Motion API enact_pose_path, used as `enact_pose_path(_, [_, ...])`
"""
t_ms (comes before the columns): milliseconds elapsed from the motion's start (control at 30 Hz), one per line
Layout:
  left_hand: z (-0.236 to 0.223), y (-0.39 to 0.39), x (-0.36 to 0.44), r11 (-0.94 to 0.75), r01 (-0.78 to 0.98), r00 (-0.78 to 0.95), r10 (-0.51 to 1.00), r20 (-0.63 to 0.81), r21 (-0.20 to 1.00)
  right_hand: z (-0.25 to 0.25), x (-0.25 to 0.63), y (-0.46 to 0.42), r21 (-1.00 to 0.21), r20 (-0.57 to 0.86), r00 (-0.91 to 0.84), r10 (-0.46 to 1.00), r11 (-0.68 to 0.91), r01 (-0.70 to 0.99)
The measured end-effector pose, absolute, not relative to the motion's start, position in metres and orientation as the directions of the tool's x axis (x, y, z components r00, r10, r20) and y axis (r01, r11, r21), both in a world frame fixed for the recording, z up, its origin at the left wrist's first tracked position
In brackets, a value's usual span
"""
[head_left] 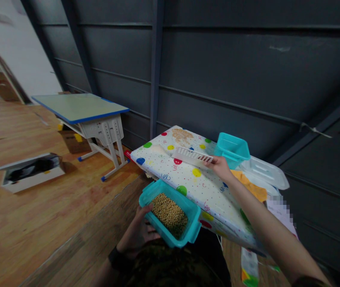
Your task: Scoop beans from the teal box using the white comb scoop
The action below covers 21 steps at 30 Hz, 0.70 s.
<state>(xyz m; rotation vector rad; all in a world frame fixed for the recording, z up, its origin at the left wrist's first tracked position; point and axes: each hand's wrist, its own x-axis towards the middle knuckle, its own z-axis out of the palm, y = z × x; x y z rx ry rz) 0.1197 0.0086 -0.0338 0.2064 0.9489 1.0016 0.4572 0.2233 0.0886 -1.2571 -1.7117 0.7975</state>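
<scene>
My left hand (142, 228) grips the near left side of a teal plastic container (194, 218), its thumb over the rim. Round tan soybeans (170, 213) cover the container's bottom; it is held at the table's front edge, close to my body. With my right hand (218, 166) I hold a white slotted plastic basket (192, 156) by its right end, low over the tablecloth (200, 187). Whether the basket touches the cloth I cannot tell. Beyond its far side lies a spread of small pale-brown grains (182, 136).
A second teal container (232, 147) stands at the table's back right, beside a clear lid (268, 173) and an orange cloth (249, 185). Dark wall panels (248, 71) rise right behind the table. A desk (83, 105) and an open white box (35, 175) are at left.
</scene>
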Motion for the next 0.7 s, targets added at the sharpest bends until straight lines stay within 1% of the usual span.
enact_pose_path(167, [-0.031, 0.007, 0.12, 0.568, -0.628, 0.214, 0.783, -0.585, 0.531, 0.093, 0.457, 0.213, -0.864, 0.257, -0.165, 0.952, 0.303, 0.402])
enact_pose_path(267, [-0.028, 0.007, 0.121, 0.558, -0.625, 0.2, 0.791, -0.578, 0.547, 0.095, 0.459, 0.204, -0.854, 0.249, -0.177, 0.952, 0.302, 0.423])
enact_pose_path(400, [-0.026, 0.009, 0.122, 0.568, -0.615, 0.194, 0.781, -0.594, 0.546, 0.094, 0.463, 0.19, -0.826, 0.29, -0.165, 0.943, 0.334, 0.455])
enact_pose_path(500, [-0.026, 0.01, 0.122, 0.592, -0.597, 0.212, 0.767, -0.606, 0.541, 0.093, 0.468, 0.182, -0.795, 0.297, -0.193, 0.935, 0.355, 0.492])
enact_pose_path(700, [-0.024, 0.009, 0.121, 0.572, -0.603, 0.209, 0.786, -0.582, 0.556, 0.093, 0.475, 0.154, -0.771, 0.335, -0.201, 0.92, 0.391, 0.502])
